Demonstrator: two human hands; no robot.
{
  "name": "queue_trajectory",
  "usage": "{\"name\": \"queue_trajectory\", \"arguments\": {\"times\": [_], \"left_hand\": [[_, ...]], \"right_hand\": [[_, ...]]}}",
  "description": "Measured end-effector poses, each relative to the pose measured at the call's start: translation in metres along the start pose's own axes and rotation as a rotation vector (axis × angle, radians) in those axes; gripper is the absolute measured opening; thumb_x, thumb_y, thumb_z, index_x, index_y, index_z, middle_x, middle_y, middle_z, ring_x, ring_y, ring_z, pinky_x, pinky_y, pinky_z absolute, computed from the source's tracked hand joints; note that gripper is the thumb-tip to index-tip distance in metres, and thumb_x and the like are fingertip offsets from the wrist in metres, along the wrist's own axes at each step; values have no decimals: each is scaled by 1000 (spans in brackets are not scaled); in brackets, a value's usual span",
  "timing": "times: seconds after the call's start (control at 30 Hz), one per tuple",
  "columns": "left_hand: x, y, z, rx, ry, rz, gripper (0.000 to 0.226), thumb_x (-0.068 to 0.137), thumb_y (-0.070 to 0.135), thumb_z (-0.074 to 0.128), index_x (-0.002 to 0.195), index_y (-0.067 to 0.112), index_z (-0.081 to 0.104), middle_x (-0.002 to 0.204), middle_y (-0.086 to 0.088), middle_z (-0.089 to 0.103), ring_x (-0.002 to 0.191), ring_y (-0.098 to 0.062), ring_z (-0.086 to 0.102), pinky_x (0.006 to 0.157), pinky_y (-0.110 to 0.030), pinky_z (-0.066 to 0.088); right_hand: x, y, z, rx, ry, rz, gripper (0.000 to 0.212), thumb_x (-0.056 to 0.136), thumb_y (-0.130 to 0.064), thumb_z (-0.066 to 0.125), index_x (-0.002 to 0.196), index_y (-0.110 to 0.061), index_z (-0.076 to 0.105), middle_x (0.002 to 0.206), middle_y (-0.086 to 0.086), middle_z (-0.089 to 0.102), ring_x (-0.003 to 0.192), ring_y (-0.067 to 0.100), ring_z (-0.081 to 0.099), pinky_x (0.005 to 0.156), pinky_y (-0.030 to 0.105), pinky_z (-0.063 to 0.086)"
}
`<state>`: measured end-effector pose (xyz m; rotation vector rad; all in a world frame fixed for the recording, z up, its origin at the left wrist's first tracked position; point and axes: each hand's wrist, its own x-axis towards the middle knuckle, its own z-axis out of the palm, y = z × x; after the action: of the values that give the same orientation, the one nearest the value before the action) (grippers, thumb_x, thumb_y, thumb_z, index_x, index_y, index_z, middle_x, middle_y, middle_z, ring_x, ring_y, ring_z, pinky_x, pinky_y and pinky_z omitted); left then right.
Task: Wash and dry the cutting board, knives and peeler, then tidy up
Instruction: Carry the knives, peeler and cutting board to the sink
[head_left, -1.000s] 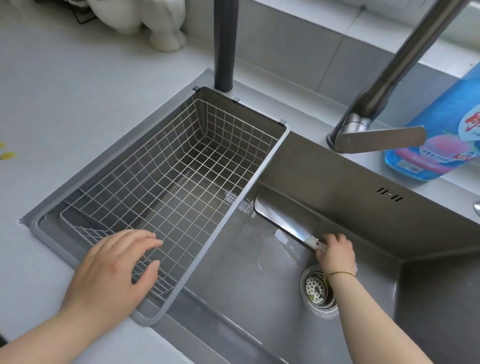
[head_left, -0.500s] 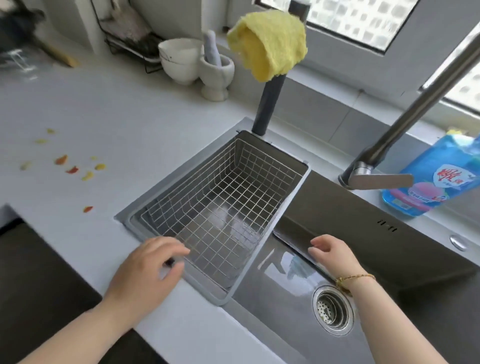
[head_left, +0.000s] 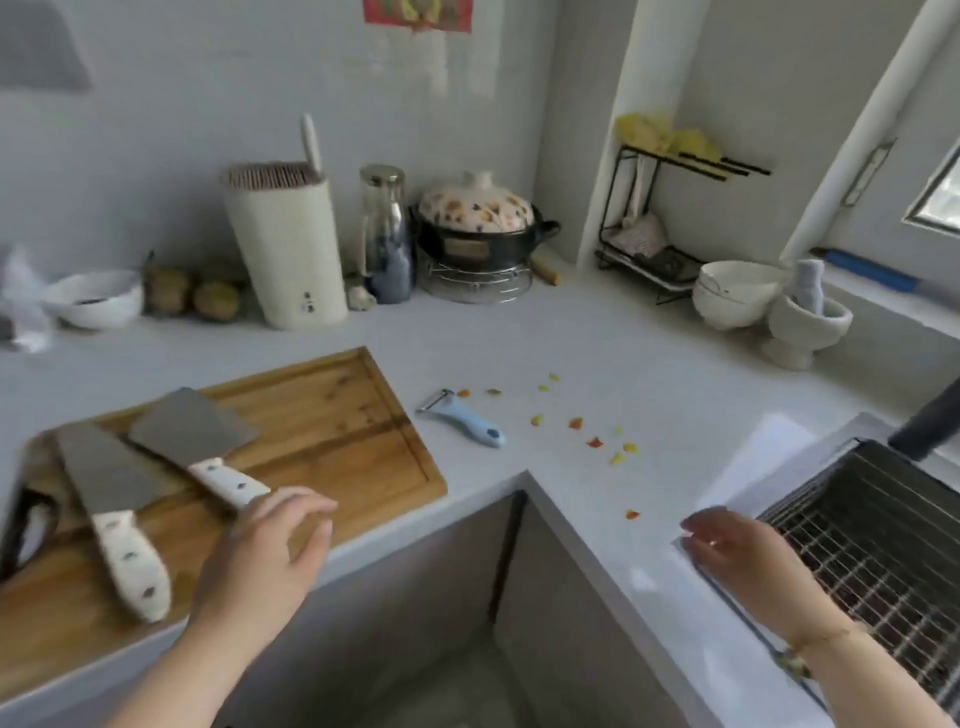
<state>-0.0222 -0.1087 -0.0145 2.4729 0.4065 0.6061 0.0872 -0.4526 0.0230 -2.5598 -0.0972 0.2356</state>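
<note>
A wooden cutting board (head_left: 332, 431) lies on the left counter. Two cleavers with white handles lie on it: one (head_left: 111, 499) to the left, the other (head_left: 197, 441) further back. My left hand (head_left: 265, 556) hovers at the board's front edge with loose, empty fingers, just short of the second cleaver's handle. A light blue peeler (head_left: 467, 421) lies on the counter to the right of the board. My right hand (head_left: 748, 561) is open and empty above the counter beside the wire sink basket (head_left: 883, 530).
Small orange and yellow scraps (head_left: 597, 436) are scattered on the counter by the peeler. At the back stand a knife block (head_left: 285, 249), a glass bottle (head_left: 387, 234), a lidded clay pot (head_left: 478, 218), a black rack (head_left: 660, 223), white bowls (head_left: 732, 293) and a mortar (head_left: 805, 322).
The view has swung left from the sink to the counter corner. My right hand has left the knife in the sink and come up by the basket; my left hand moved toward the cutting board.
</note>
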Motion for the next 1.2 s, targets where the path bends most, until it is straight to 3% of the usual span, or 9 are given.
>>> {"name": "queue_trajectory", "arguments": {"times": [0.1, 0.27, 0.33, 0.47, 0.57, 0.8, 0.93, 1.03, 1.2], "left_hand": [[4, -49, -17, 123, 38, 46, 33, 76, 29, 50, 87, 5, 71, 95, -7, 67, 93, -14, 51, 78, -39, 49], [17, -85, -30, 298, -90, 65, 52, 72, 44, 40, 93, 7, 69, 97, -9, 69, 90, -21, 62, 67, -40, 55], [20, -93, -31, 337, -168, 71, 53, 73, 47, 38, 92, 10, 70, 97, -7, 69, 89, -24, 66, 71, -36, 55], [19, -100, -31, 347, -270, 87, 65, 94, 55, 11, 105, 15, 62, 106, -5, 69, 104, -15, 45, 88, -30, 32], [22, -100, -30, 348, -318, 76, 60, 93, 56, 2, 112, 23, 48, 109, -1, 68, 109, -13, 43, 89, -31, 29], [23, -101, -27, 367, -317, 39, 57, 92, 57, 1, 112, 27, 45, 112, 2, 67, 113, -12, 42, 92, -33, 30], [24, -102, -26, 377, -311, 47, 58, 92, 57, -2, 112, 28, 44, 112, 4, 67, 113, -11, 42, 91, -34, 46], [25, -105, -25, 410, -266, 67, 57, 92, 56, 0, 111, 27, 45, 111, 3, 67, 112, -12, 42, 81, -37, 53], [31, -101, -30, 406, -376, 100, 53, 73, 53, 35, 100, 19, 65, 103, -5, 69, 107, -18, 44, 76, -43, 52]], "right_hand": [[26, -58, 49, -7, -20, -65, 12, 88, -14, 56, 99, -17, 59, 91, 0, 59, 82, 16, 53, 70, 20, 33], [54, -126, 110, 0, -36, -138, 31, 91, -16, 51, 122, -15, 53, 119, 0, 54, 100, 13, 49, 81, 18, 35], [65, -141, 121, -33, -27, -139, 36, 91, -17, 51, 127, -14, 49, 129, 1, 50, 116, 17, 47, 90, 22, 37], [89, -161, 132, -164, -29, -131, 45, 92, -19, 49, 136, -14, 38, 140, 4, 41, 128, 22, 35, 103, 26, 30], [106, -171, 136, -246, -47, -107, 50, 93, -17, 46, 141, -13, 30, 143, 6, 36, 130, 25, 33, 106, 29, 28], [129, -176, 151, -300, -84, -61, 51, 91, -12, 44, 140, -12, 30, 141, 9, 40, 129, 27, 34, 105, 30, 28], [136, -178, 155, -278, -53, -74, 47, 92, -6, 40, 138, -11, 36, 137, 10, 43, 127, 27, 35, 104, 29, 28], [134, -179, 157, -281, -48, -103, 45, 92, -5, 39, 136, -12, 39, 136, 10, 43, 126, 27, 35, 104, 28, 27], [123, -175, 151, -199, 21, -102, 45, 91, 0, 37, 133, -13, 45, 130, 11, 46, 120, 28, 38, 98, 26, 29]]}}
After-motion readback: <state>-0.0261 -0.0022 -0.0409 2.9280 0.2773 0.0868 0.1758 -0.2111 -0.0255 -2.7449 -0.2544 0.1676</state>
